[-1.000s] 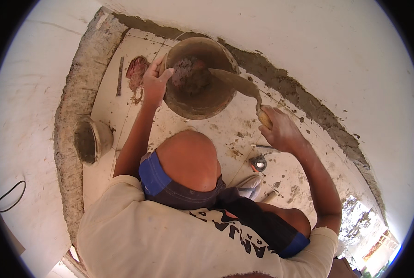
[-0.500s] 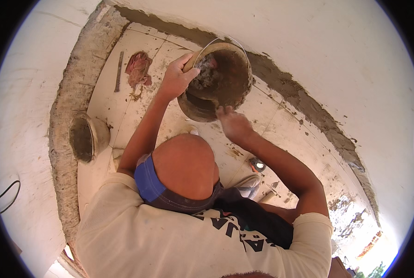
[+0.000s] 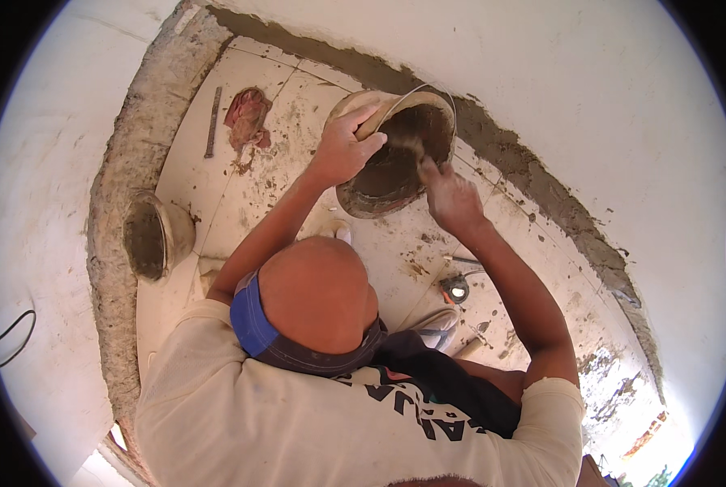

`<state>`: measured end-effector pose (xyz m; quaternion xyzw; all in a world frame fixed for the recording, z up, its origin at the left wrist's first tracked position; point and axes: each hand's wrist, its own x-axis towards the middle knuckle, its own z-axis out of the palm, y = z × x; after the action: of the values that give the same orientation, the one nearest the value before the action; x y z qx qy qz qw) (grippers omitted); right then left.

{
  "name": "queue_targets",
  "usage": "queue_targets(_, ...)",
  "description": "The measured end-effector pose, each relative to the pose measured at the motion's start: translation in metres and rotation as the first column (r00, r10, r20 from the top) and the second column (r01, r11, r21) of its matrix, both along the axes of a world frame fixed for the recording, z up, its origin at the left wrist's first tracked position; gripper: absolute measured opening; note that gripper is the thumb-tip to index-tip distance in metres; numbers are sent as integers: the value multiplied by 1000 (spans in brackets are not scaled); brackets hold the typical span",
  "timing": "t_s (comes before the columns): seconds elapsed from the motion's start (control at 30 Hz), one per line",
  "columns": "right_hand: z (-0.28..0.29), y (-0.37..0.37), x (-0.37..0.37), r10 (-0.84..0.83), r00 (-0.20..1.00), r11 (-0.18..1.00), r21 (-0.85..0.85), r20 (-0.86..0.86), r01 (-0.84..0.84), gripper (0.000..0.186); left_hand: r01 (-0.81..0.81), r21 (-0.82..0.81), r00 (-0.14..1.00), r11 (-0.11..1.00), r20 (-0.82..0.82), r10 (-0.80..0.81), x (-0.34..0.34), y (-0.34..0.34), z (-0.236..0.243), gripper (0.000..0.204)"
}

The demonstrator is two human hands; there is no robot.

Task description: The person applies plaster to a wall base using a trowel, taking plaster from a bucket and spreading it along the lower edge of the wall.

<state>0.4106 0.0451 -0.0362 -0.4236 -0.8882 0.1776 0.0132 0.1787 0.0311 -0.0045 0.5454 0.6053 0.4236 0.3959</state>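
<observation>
My left hand grips the rim of a mortar-smeared bucket, thumb over the edge. The bucket is tilted over the tiled floor with its mouth facing right, and its thin wire handle stands up at the far side. Wet grey mortar coats its inside. My right hand is closed at the bucket's mouth. From its fingers a blurred, pale tool-like shape reaches inside; its kind is not clear.
A second bucket leans by the rough ledge at left. A reddish rag and a flat bar lie on the tiles. A tape measure is near my sandalled foot. Mortar runs along the wall's base.
The bucket has shifted right and tipped further with my left hand. My right hand has moved right and slightly up. The grey lump seen inside no longer shows there.
</observation>
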Motion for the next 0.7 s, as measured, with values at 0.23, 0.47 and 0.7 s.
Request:
queue_targets(0.23,-19,-25,27,146,973,988,-77,177,-134,37,-31,106,996,994,-83,40,20,-4,-11,53)
queue_targets(0.47,-43,-26,17,-26,985,989,-140,171,50,42,-45,168,995,985,-82,60,42,-7,-15,51)
queue_targets(0.7,-1,-19,15,-152,987,983,-115,-44,146,39,-90,216,991,972,-76,109,44,-23,-17,47)
